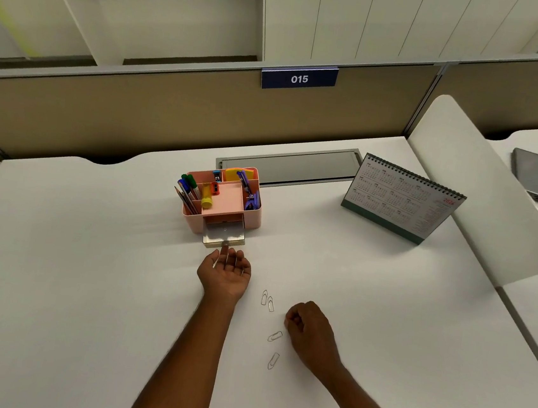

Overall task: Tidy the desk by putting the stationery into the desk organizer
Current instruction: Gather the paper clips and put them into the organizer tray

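Paper clips (pixel 275 336) strewn between the hands, long axes roughly toward the pink desk organizer (pixel 252 218), nearest the right hand (pixel 309 332), curled, pinch unclear; left hand (pixel 225 270) spread palm-up, cradling further clips (pixel 215 261), fingertips at the open clear drawer (pixel 224 235).

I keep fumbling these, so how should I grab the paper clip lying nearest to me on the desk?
Pinch the nearest paper clip across its two long sides, about mid-length, fingertips coming straight down from above. It lies flat on the desk, thin wire, so there is nothing to get under; probably tip it up by a long edge. The right hand is closest.
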`<state>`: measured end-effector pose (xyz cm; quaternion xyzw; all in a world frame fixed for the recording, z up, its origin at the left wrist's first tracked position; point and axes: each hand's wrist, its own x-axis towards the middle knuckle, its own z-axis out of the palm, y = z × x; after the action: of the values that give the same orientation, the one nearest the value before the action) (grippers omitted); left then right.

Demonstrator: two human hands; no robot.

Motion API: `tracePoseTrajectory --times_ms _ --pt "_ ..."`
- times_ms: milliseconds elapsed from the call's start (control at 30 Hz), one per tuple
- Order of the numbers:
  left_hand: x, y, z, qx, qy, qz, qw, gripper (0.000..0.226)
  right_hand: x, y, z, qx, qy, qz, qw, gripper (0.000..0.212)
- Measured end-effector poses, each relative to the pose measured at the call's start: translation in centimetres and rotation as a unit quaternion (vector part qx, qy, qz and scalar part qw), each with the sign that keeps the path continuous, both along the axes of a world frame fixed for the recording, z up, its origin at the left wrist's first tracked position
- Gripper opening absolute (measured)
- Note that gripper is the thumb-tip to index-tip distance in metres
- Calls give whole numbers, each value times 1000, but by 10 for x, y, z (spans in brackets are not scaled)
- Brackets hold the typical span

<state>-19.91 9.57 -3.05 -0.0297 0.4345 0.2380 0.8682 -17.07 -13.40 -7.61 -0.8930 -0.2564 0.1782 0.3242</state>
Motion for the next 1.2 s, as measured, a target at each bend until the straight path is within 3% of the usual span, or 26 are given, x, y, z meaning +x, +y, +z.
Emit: tracePoseTrajectory --times_ms 233,367,433,567,667,700,800,1200 --pt "-1 0 2 44 42 -62 996 21 -3 -5 0 2 3 4 1000 11" --pt "-6 -7 5 108 121 -181 970 15 -9 -11 0 -11 -37 62 997 19" --pt "-11 -20 4 174 189 -279 925 16 -18 -17 -1 -22 -87 103 991 46" --pt "-38 -56 -5 376 283 -385 794 19 -49 -34 -10 -44 -144 174 973 97" --pt "-59 -75 -12 527 348 -423 650 30 -69 -52 -21 -73 -188 247 948 106" --pt "-63 -78 -14 559 361 -420 617 32 -72 -57 -23 -85 -201 272 937 104" --pt "-70 -81 -17 603 363 -417 575 35 -71 -58 -24 -109 -208 290 928 96" --pt "-75 -76 -29 656 382 -443 478 43 -13 5 -14 -164 -193 233 939 85"
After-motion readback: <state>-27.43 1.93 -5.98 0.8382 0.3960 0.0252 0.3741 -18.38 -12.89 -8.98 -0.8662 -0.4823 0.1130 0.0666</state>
